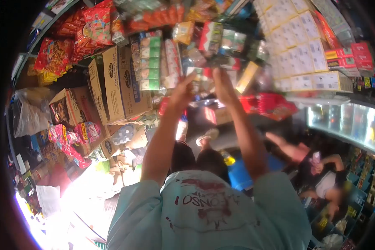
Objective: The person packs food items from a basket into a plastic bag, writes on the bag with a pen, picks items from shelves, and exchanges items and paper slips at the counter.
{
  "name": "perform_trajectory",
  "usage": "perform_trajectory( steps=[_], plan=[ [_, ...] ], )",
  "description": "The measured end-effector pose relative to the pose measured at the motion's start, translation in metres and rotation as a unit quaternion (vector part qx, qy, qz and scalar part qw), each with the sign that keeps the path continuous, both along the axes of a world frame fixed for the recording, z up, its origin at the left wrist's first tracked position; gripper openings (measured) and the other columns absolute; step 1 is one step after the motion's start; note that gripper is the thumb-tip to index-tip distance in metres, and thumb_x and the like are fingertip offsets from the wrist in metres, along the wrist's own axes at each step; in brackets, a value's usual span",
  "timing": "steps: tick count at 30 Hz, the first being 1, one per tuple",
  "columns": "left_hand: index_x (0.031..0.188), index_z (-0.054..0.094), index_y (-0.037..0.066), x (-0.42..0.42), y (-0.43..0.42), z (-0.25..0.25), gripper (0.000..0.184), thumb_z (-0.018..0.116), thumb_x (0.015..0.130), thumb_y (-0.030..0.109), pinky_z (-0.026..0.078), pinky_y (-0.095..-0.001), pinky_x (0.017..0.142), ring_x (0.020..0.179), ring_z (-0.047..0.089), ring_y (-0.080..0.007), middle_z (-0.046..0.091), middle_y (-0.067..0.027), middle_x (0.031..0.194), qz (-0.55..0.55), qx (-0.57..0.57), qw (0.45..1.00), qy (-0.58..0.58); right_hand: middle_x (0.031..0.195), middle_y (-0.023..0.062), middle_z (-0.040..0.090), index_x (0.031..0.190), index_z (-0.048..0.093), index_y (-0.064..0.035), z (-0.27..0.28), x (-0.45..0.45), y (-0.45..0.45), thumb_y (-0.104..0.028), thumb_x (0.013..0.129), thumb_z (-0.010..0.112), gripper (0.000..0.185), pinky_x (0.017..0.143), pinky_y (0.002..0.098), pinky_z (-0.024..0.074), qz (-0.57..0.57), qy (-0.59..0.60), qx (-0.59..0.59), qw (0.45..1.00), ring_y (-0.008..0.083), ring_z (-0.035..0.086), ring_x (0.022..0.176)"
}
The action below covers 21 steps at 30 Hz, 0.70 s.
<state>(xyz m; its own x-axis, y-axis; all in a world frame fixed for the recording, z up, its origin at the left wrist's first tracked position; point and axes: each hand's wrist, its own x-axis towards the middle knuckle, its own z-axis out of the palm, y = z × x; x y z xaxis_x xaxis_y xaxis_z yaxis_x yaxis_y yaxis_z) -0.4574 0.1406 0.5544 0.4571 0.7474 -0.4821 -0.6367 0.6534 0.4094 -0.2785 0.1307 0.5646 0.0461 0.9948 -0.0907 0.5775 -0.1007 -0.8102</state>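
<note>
Both my arms reach forward over a crowded display of small packaged goods. My left hand (183, 92) is blurred, close to a red-and-white long pack (172, 62) and a column of green-and-white boxes (150, 62). My right hand (223, 86) is at the same height, just right of it, below a red, white and green box (210, 37) and beside a yellow pack (246, 77). The two hands are apart. Motion blur hides the fingertips, and whatever they touch cannot be made out.
Cardboard boxes (123, 83) and red snack bags (96, 27) stand at the left. Stacked white-and-yellow cartons (296, 46) fill the upper right, above a lit glass-door fridge (346, 125). Another person (321, 171) is at the lower right, near crates and a blue object (241, 173).
</note>
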Motion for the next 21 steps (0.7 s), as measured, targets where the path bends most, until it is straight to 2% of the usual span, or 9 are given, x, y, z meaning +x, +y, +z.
perform_trajectory(
  steps=[2,4,6,9,11,13,18,20,21],
  plan=[
    [0.111,0.059,0.008,-0.017,-0.015,-0.011,0.031,0.064,0.091,0.031,0.047,-0.0456,0.094,0.1,0.063,-0.0227,0.066,-0.0074,0.103,0.065,-0.054,0.996,-0.035,0.101,0.02,0.067,0.106,0.063,-0.0032,-0.006,0.012,0.038,-0.041,0.097,0.045,0.043,0.081,0.0465,0.0482,0.029,-0.019,-0.098,0.995,0.0395,0.063,0.091],
    [0.113,0.058,0.007,-0.034,-0.031,-0.032,0.03,0.059,0.094,0.029,0.047,-0.0475,0.095,0.104,0.062,-0.0249,0.067,-0.0088,0.105,0.091,-0.074,0.989,-0.09,0.09,0.0185,0.069,0.092,0.068,-0.0027,-0.019,0.019,0.065,-0.033,0.089,0.058,0.032,0.079,0.0469,0.0506,-0.015,-0.091,0.062,0.994,0.0366,0.065,0.087],
    [0.122,0.055,0.005,-0.05,-0.053,-0.042,0.039,0.057,0.092,0.029,0.041,-0.0494,0.103,0.113,0.058,-0.0293,0.063,-0.0128,0.116,0.094,-0.093,0.985,-0.112,0.086,0.0172,0.07,0.085,0.069,-0.0046,-0.054,0.045,0.105,-0.028,0.079,0.07,0.024,0.08,0.044,0.0524,-0.065,-0.315,0.163,0.933,0.0327,0.067,0.087],
    [0.129,0.052,0.004,-0.064,-0.084,-0.068,0.049,0.06,0.087,0.028,0.034,-0.0529,0.108,0.12,0.053,-0.0325,0.059,-0.0152,0.126,0.097,-0.041,0.989,-0.099,0.087,0.0156,0.07,0.088,0.07,-0.008,-0.065,0.059,0.135,-0.027,0.076,0.071,0.023,0.08,0.0427,0.0539,0.014,-0.494,-0.008,0.869,0.0318,0.068,0.087],
    [0.132,0.05,0.004,-0.072,-0.106,-0.091,0.055,0.061,0.083,0.026,0.031,-0.0565,0.109,0.123,0.051,-0.0343,0.057,-0.0155,0.129,0.087,0.025,0.995,0.028,0.086,0.0149,0.07,0.086,0.071,-0.0098,-0.081,0.067,0.144,-0.027,0.075,0.07,0.02,0.078,0.0428,0.0545,0.02,-0.534,0.049,0.844,0.0315,0.068,0.086],
    [0.116,0.056,0.005,-0.082,-0.12,-0.076,0.039,0.061,0.082,0.023,0.03,-0.058,0.109,0.12,0.052,-0.0344,0.06,-0.0148,0.122,0.111,-0.01,0.994,0.005,0.083,0.0138,0.07,0.082,0.07,-0.0101,-0.116,0.087,0.164,-0.028,0.076,0.068,0.019,0.074,0.0445,0.0549,-0.037,-0.522,0.061,0.85,0.0321,0.068,0.086],
    [0.072,0.053,0.008,-0.086,-0.121,-0.036,0.015,0.062,0.079,0.018,0.034,-0.0547,0.106,0.106,0.057,-0.0308,0.063,-0.0102,0.094,0.099,0.07,0.947,0.297,0.087,0.0114,0.07,0.085,0.07,-0.0105,-0.03,0.061,0.145,-0.028,0.075,0.068,0.021,0.073,0.048,0.0538,0.001,-0.462,0.039,0.886,0.0335,0.068,0.084],
    [0.078,0.056,0.007,-0.085,-0.113,-0.047,0.011,0.061,0.078,0.017,0.037,-0.0517,0.104,0.103,0.059,-0.0289,0.064,-0.0098,0.095,0.105,0.075,0.959,0.251,0.088,0.0107,0.07,0.085,0.07,-0.011,-0.033,0.069,0.148,-0.027,0.075,0.067,0.02,0.076,0.0481,0.0526,0.011,-0.478,0.037,0.877,0.0334,0.068,0.084],
    [0.084,0.058,0.006,-0.083,-0.105,-0.047,0.012,0.061,0.077,0.016,0.038,-0.0497,0.103,0.102,0.06,-0.0278,0.064,-0.0098,0.098,0.117,0.037,0.991,0.046,0.089,0.0105,0.07,0.085,0.071,-0.0112,-0.053,0.076,0.154,-0.027,0.074,0.067,0.019,0.078,0.0477,0.0519,0.006,-0.491,0.044,0.87,0.0332,0.068,0.084]
  ],
)
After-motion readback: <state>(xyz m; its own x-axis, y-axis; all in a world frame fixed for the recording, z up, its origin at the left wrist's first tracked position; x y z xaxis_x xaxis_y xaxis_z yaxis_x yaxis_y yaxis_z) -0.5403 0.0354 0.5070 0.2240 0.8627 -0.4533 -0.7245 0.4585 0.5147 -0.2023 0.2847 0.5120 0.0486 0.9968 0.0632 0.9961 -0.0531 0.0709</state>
